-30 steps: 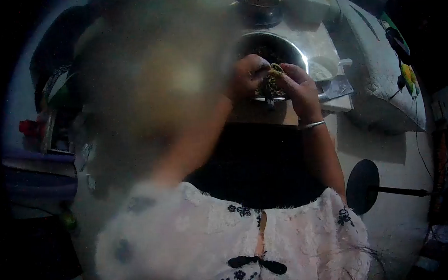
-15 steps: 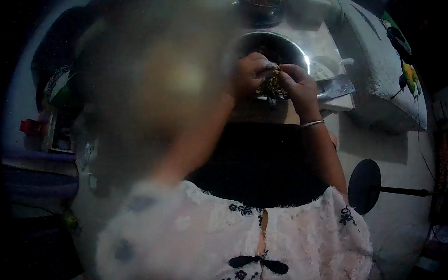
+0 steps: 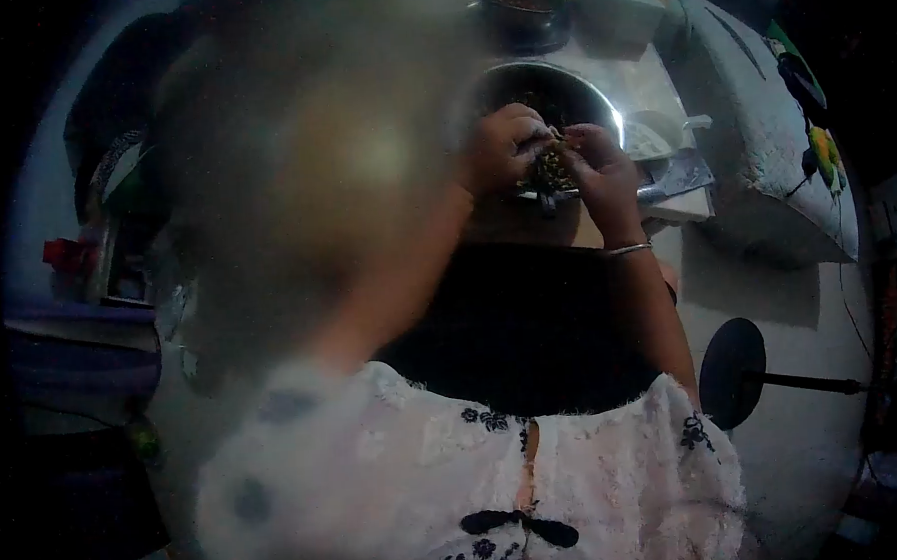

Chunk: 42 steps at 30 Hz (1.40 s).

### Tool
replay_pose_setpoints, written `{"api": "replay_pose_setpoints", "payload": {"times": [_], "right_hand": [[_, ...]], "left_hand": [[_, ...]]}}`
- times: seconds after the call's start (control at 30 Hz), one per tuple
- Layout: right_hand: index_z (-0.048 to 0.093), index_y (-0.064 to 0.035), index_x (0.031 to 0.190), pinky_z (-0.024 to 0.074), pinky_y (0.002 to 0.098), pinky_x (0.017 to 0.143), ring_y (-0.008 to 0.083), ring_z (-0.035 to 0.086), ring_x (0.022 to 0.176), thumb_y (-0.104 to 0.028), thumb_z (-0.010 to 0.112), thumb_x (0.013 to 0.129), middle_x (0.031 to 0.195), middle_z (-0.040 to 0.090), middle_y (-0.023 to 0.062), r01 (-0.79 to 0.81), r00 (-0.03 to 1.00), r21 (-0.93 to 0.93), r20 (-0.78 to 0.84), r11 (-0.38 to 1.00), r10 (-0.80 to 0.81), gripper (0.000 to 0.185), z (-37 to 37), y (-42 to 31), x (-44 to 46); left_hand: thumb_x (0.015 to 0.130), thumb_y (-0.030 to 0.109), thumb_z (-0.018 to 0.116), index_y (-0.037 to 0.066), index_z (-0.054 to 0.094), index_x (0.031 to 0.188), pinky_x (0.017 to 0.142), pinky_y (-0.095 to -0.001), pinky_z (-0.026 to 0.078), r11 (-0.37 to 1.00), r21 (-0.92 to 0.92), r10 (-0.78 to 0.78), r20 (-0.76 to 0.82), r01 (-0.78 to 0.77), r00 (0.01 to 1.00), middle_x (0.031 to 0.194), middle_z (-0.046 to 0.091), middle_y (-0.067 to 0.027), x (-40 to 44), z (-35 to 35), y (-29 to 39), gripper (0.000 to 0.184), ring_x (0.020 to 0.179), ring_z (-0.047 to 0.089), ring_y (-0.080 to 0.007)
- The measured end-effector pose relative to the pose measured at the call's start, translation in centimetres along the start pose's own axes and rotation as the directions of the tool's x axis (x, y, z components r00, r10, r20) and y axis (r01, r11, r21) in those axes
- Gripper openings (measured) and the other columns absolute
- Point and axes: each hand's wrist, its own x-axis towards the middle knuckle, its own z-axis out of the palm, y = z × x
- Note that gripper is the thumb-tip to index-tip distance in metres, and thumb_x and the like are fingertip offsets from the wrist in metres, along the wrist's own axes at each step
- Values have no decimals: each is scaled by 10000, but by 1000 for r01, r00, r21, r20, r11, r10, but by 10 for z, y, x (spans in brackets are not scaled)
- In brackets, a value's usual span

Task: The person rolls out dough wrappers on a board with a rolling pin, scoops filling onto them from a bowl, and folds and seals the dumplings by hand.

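Both hands are close together over the near part of a shiny metal bowl (image 3: pixel 606 103) that holds dark, chopped-looking bits. My left hand (image 3: pixel 503 147) has its fingers pinched at a small yellowish-green piece (image 3: pixel 557 147), and part of that hand is blurred by a smear on the lens. From the other side, my right hand (image 3: pixel 602 168), with a bangle at the wrist, pinches the same piece. Under the fingers, greenish bits (image 3: pixel 552 172) show in the bowl. The piece is too small and dim to name.
Behind the bowl is a dark round pot (image 3: pixel 522 19), with a white box (image 3: pixel 617 7) beside it. A plastic packet (image 3: pixel 676 175) lies right of the bowl. A round black disc on a rod (image 3: pixel 733 373) is at the lower right. Haze covers the left centre.
The yellowish ring-like piece between my fingertips now looks smaller and mostly covered. Both hands have shifted only slightly and keep their pinch over the bowl.
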Motion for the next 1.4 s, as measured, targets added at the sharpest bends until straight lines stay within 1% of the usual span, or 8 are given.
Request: {"api": "replay_pose_setpoints", "payload": {"times": [0.13,0.2,0.3,0.43,0.6,0.8,1.13,1.4], "right_hand": [[612,-27,946,513,284,749,162,630,865,-22,670,789,952,628,76,105,994,-23,-1,994,-105,167,-3,19,2],[617,-33,930,518,291,729,169,631,836,-30,672,787,911,624,81,203,978,-259,12,944,-207,153,-5,16,1],[622,-33,911,517,294,714,173,629,807,-40,666,793,895,621,85,220,974,-386,31,896,-226,126,-6,9,1],[624,-31,897,511,287,695,162,624,791,-50,663,799,900,625,75,255,964,-347,15,903,-267,107,-6,13,2],[619,-40,891,490,266,676,135,607,764,-56,646,816,866,628,53,142,990,-194,3,971,-144,81,-6,11,1],[601,-41,892,482,268,688,148,602,780,-3,613,803,848,613,59,157,987,-267,3,951,-162,98,-8,21,3],[598,-49,970,498,299,732,180,609,816,-1,621,792,900,604,86,196,979,-271,-7,943,-205,186,-3,7,-1],[638,-60,886,521,308,686,205,630,793,-31,666,765,895,614,79,245,969,-357,68,901,-237,127,-8,17,3]], "left_hand": [[698,36,704,65,662,860,749,-339,511,1000,20,0,1,0,1000,906,634,-107,-1,2,-1,170,866,620,-259],[699,34,699,73,664,858,747,-338,511,1000,-2,-21,-7,21,1000,902,633,-102,-1,2,0,167,865,619,-257],[699,32,696,74,664,852,745,-338,510,1000,2,-16,12,16,1000,899,633,-99,-1,-1,4,162,859,619,-257],[692,28,700,73,662,848,743,-338,510,999,-33,-26,6,27,1000,898,633,-97,1,-2,9,167,854,621,-258],[712,60,708,72,656,854,740,-332,508,1000,2,-14,37,14,999,902,633,-99,0,-2,7,152,854,622,-256],[766,111,690,87,673,950,743,-335,501,982,-6,-186,99,187,978,908,636,-99,2,3,7,186,838,620,-256],[768,150,690,93,694,901,727,-330,499,983,30,-183,187,181,965,867,642,-84,3,-4,4,145,830,623,-241],[722,124,723,110,696,865,703,-322,510,992,0,-121,161,123,980,871,635,-72,2,-3,1,147,815,629,-224]]}}
